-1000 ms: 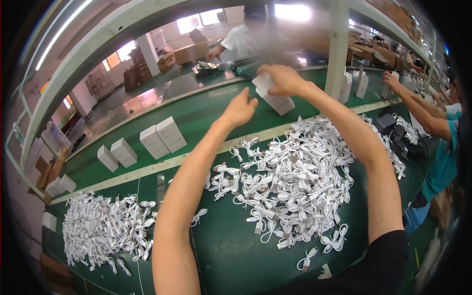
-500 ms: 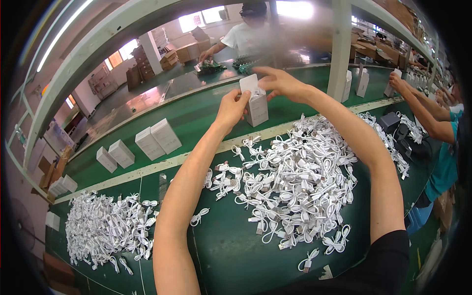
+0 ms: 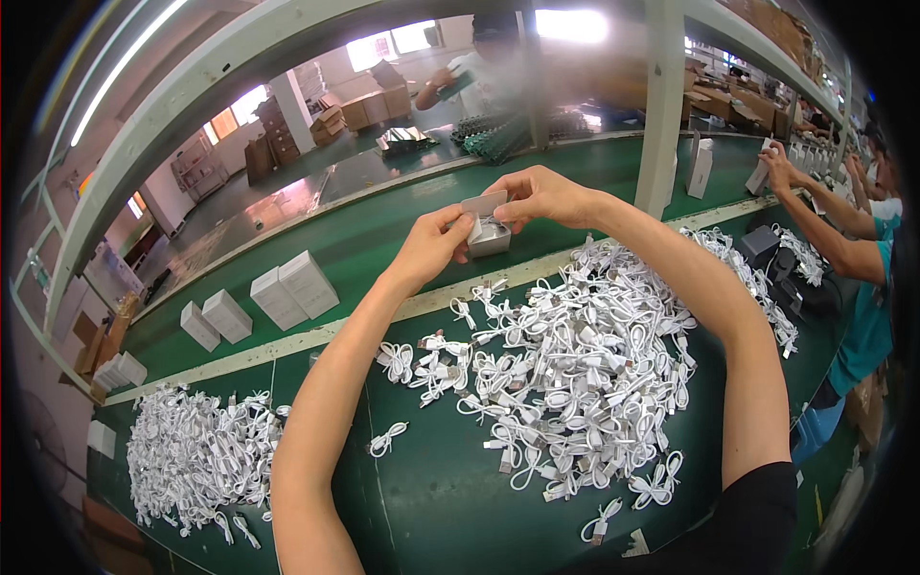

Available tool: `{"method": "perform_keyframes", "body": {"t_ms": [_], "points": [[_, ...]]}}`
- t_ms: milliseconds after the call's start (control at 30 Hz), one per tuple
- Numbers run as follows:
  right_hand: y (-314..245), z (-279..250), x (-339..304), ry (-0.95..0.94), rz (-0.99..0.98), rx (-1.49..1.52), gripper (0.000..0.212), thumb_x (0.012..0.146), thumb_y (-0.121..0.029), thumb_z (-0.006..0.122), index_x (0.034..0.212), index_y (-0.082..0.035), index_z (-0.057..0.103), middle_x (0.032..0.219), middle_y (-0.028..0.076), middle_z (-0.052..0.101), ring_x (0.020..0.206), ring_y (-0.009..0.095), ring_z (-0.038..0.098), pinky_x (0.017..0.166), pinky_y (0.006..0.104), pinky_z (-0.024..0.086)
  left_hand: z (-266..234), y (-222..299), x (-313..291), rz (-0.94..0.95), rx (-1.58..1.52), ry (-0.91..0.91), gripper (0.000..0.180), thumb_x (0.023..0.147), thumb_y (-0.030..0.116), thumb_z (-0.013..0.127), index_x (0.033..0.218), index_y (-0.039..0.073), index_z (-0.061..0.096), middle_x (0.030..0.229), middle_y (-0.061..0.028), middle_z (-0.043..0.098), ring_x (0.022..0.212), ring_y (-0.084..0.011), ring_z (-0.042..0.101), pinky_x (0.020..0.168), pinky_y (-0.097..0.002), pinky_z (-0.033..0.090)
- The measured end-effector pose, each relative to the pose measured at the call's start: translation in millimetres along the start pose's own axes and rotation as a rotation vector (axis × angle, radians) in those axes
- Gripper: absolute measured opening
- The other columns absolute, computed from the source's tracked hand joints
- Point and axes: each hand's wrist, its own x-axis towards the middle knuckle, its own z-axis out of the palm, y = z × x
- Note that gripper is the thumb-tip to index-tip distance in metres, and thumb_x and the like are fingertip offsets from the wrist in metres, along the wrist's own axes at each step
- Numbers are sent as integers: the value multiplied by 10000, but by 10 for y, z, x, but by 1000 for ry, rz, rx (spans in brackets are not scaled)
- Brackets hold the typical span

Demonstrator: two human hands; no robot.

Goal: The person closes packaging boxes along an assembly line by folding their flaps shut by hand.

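Over the green conveyor belt, a small white box (image 3: 491, 241) is tipped so that its open top faces me, its flap raised. Something white, looking like part of a cable, shows inside the opening. My left hand (image 3: 427, 245) grips the box's left side, thumb near the flap. From the right, my right hand (image 3: 546, 199) has its fingers closed at the flap and opening; its fingertips are partly hidden. Below lies a large heap of bundled white USB cables (image 3: 585, 364), and a second cable heap (image 3: 196, 460) sits at the left.
Several white boxes (image 3: 295, 287) stand along the belt to the left. A pale metal post (image 3: 659, 115) rises behind my right forearm. At the right, a co-worker's hands (image 3: 778, 165) hold another box, near black adapters (image 3: 786, 268). Another person stands across the belt.
The box has tipped from upright toward me, and its opening now shows. My right hand has closed in from spread fingers to the flap. Boxes on the belt have shifted slightly left.
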Motion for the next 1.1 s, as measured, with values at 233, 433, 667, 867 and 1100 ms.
{"method": "perform_keyframes", "body": {"t_ms": [233, 433, 667, 867, 1100], "points": [[150, 127, 250, 125, -84, -122, 350, 1001, -169, 784, 1292, -9, 675, 1078, 73, 740, 902, 129, 680, 766, 320, 598, -8, 3, 106, 24, -5, 69, 259, 1100, 212, 620, 1285, 44, 690, 1010, -47, 710, 782, -116, 627, 677, -283, 548], [315, 241, 613, 383, -165, -235, 223, 1033, -92, 705, 1228, -12, 631, 959, 98, 737, 820, 130, 698, 662, 307, 604, 18, -60, 394, 55, -96, 465, 230, 1031, 42, 604, 1252, 28, 665, 982, -86, 714, 728, -125, 627, 565, -303, 486], [267, 30, 526, 140, -235, -406, 219, 1030, -115, 691, 1209, 2, 737, 1065, 100, 764, 881, 169, 727, 783, 332, 627, -218, -138, 340, -60, -150, 260, 319, 1034, 76, 576, 1273, 36, 784, 1003, -77, 733, 703, -110, 594, 639, -275, 526], [131, 118, 534, 107, -330, -673, 331, 993, -218, 786, 1256, -20, 749, 1165, 108, 779, 938, 199, 745, 886, 360, 617, -305, -176, 125, 76, 87, 223, 378, 1090, 244, 638, 1372, 16, 743, 962, -49, 730, 700, -111, 602, 729, -275, 571], [103, 212, 697, 113, -349, -648, 357, 983, -304, 781, 1272, -94, 799, 1097, 170, 801, 938, 267, 781, 841, 394, 602, -415, -180, 51, 133, 243, 189, 423, 1133, 273, 601, 1444, -3, 680, 929, -42, 722, 762, -97, 653, 705, -303, 594]]}}
